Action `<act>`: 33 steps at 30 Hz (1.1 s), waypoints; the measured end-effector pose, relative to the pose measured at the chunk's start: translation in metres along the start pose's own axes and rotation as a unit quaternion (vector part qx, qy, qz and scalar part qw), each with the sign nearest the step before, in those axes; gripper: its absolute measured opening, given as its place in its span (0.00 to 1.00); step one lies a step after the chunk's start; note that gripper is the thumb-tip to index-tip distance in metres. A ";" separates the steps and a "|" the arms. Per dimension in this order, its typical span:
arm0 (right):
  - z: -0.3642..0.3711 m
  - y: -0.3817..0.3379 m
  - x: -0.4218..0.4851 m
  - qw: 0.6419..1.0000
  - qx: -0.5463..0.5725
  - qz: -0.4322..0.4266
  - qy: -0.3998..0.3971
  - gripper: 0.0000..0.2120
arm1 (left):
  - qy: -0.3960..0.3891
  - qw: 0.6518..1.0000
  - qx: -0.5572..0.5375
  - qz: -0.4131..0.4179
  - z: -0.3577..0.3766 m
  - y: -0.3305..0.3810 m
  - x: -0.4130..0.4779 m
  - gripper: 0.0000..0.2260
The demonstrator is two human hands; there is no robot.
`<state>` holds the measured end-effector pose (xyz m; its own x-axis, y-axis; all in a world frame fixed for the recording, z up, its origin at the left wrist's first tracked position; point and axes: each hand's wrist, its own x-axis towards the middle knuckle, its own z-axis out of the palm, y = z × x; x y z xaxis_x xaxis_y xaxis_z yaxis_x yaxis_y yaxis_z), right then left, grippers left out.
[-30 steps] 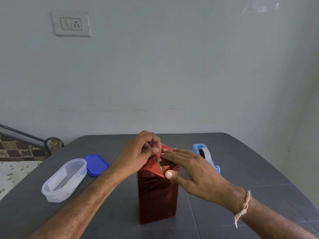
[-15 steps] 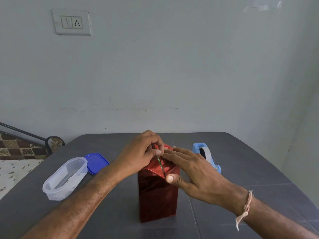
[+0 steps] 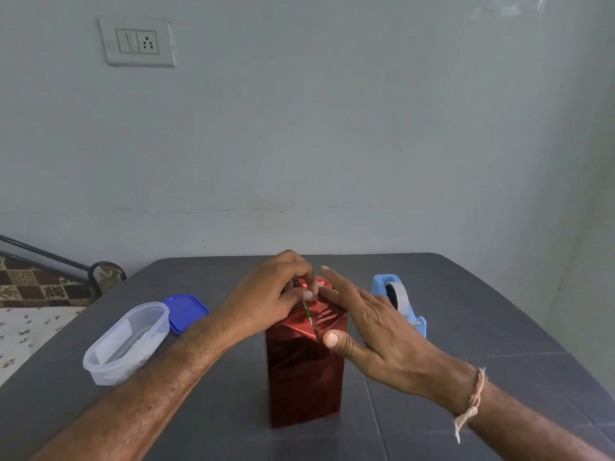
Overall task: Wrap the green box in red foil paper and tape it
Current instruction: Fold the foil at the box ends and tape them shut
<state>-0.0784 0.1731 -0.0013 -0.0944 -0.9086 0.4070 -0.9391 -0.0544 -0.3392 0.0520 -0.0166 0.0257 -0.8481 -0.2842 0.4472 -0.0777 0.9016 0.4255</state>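
A tall box wrapped in shiny red foil paper [image 3: 304,374] stands upright on the dark grey table [image 3: 466,327] in front of me. A thin sliver of the green box [image 3: 308,316] shows along the seam between the folded top flaps. My left hand [image 3: 266,301] sits on the top, fingers curled, pinching the foil flap at the seam. My right hand [image 3: 369,331] hovers at the box's right side with straight fingers lifted off the top; only its thumb touches the front corner of the fold.
A blue tape dispenser [image 3: 397,301] with a grey roll stands right of the box, behind my right hand. Left of the box lie a clear plastic container [image 3: 128,342] and its blue lid [image 3: 186,312]. A bed lies beyond the table's left edge.
My right hand's fingers have lifted off the folded top and spread upward, while its thumb stays at the front corner. My left hand keeps its pinch on the flap.
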 end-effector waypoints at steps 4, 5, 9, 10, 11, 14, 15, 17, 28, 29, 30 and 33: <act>0.001 0.001 0.000 1.000 0.028 0.014 -0.005 0.39 | -0.010 1.000 0.022 0.006 -0.002 0.002 0.000 0.04; 0.001 0.002 -0.001 0.999 0.035 0.017 -0.005 0.38 | -0.013 1.000 0.027 0.005 -0.002 0.002 0.000 0.04; 0.001 0.002 -0.001 0.997 0.067 0.024 -0.006 0.38 | -0.022 0.999 0.034 0.000 -0.003 0.003 0.001 0.03; 0.001 0.002 -0.001 0.997 0.070 0.027 -0.007 0.39 | -0.023 0.999 0.035 -0.001 -0.003 0.003 0.001 0.03; 0.001 0.003 -0.001 0.997 0.072 0.030 -0.009 0.39 | -0.025 0.999 0.035 -0.001 -0.004 0.003 0.001 0.03; 0.002 0.003 -0.001 0.996 0.077 0.038 -0.008 0.38 | -0.027 0.999 0.034 -0.005 -0.004 0.003 0.001 0.04; 0.002 0.003 -0.001 0.996 0.080 0.038 -0.007 0.38 | -0.026 0.999 0.035 -0.007 -0.003 0.003 0.002 0.04; 0.002 0.003 0.000 0.996 0.085 0.039 -0.008 0.38 | -0.021 0.999 0.031 -0.014 -0.003 0.002 0.001 0.06; 0.003 0.001 0.001 0.995 0.088 0.049 -0.015 0.40 | -0.001 0.999 0.029 -0.046 -0.002 0.005 0.002 0.13; 0.003 0.001 0.001 0.995 0.085 0.050 -0.016 0.40 | -0.001 0.998 0.029 -0.048 -0.002 0.006 0.002 0.13; 0.003 0.001 0.001 0.995 0.083 0.051 -0.016 0.40 | 0.000 0.998 0.028 -0.051 -0.001 0.005 0.002 0.14; 0.003 0.002 0.001 0.995 0.078 0.057 -0.015 0.40 | 0.019 0.998 0.024 -0.058 0.000 0.005 0.001 0.15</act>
<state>-0.0791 0.1707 -0.0035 -0.1843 -0.9245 0.3337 -0.8599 -0.0127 -0.5103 0.0505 -0.0124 0.0279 -0.8110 -0.3996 0.4273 -0.2008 0.8762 0.4382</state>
